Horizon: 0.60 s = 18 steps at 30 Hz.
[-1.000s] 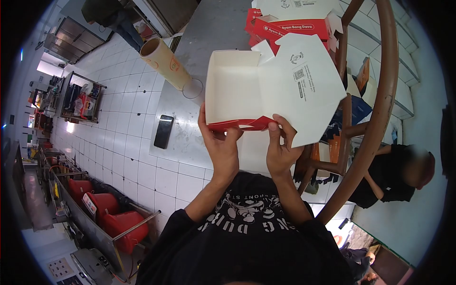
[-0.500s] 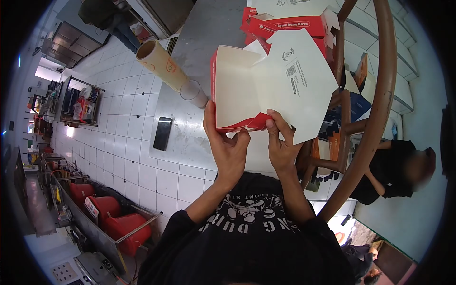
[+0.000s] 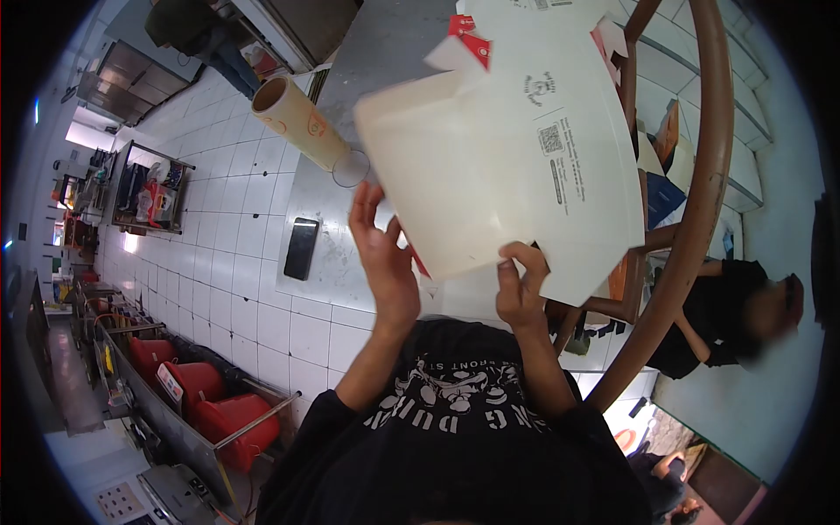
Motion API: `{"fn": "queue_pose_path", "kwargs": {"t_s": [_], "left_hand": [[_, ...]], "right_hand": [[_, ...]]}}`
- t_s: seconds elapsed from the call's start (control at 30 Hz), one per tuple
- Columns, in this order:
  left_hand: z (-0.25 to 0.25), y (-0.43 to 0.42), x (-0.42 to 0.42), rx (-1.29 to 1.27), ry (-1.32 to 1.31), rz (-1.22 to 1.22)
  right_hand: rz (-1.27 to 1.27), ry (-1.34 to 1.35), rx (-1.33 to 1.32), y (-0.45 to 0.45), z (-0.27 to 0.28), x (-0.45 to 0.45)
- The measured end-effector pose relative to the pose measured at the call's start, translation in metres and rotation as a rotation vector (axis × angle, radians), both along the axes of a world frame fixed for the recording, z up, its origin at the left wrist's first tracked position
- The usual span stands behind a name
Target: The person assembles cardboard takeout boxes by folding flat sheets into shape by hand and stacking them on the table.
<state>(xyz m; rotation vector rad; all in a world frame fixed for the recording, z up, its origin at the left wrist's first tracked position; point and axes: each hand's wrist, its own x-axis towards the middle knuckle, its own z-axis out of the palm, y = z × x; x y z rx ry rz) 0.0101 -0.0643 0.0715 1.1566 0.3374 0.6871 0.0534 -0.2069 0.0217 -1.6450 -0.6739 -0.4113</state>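
Observation:
A cardboard food box (image 3: 455, 184), pale inside with a printed lid panel (image 3: 560, 131), is held up over the metal table, slightly blurred. Its inside looks nearly flat, and a bit of red side shows at the near left corner. My right hand (image 3: 522, 284) pinches the near edge between thumb and curled fingers. Beside the left edge, my left hand (image 3: 383, 262) has its fingers apart; whether it touches the box I cannot tell.
Left on the metal table (image 3: 337, 254) are a black phone (image 3: 300, 248), a clear cup (image 3: 351, 169) and a yellowish cylinder (image 3: 300, 122). Red box parts (image 3: 470, 44) show behind. A brown metal frame (image 3: 713, 131) stands close on the right. Another person (image 3: 726, 315) is beyond it.
The box has come nearer and its raised walls have flattened or dropped from view. My left hand has moved left off the near wall, fingers spreading. The red boxes behind are mostly covered now.

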Motion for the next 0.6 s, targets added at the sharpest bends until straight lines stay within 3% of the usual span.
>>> {"fn": "queue_pose_path", "kwargs": {"t_s": [0.07,0.17,0.3,0.33,0.37,0.4,0.43,0.5,0.6], "left_hand": [[-0.001,0.026,0.001,-0.167,-0.053,-0.067],[0.014,0.033,-0.002,-0.061,-0.005,-0.04],[0.015,0.037,0.0,-0.013,-0.013,0.18],[0.012,0.039,0.0,-0.009,-0.024,0.19],[0.007,0.04,-0.003,0.14,0.021,0.296],[0.002,0.04,-0.007,0.287,0.071,0.398],[-0.004,0.04,-0.01,0.287,0.069,0.395],[-0.017,0.036,-0.016,0.877,-0.059,0.351],[-0.025,0.025,-0.016,1.062,-0.208,0.152]], "right_hand": [[0.088,-0.031,0.025,-0.014,-0.012,0.003],[0.228,0.037,0.067,-0.018,-0.02,0.009],[0.131,0.156,-0.21,-0.012,-0.016,0.011],[0.312,0.41,-0.117,-0.008,-0.015,0.006],[0.491,0.666,-0.024,-0.005,-0.014,0.004],[0.673,0.79,-0.222,-0.014,-0.003,0.01],[0.67,0.788,-0.221,-0.016,0.007,0.013],[0.776,0.973,0.013,-0.021,0.025,0.019],[0.877,1.052,0.43,-0.021,0.048,0.027]]}}
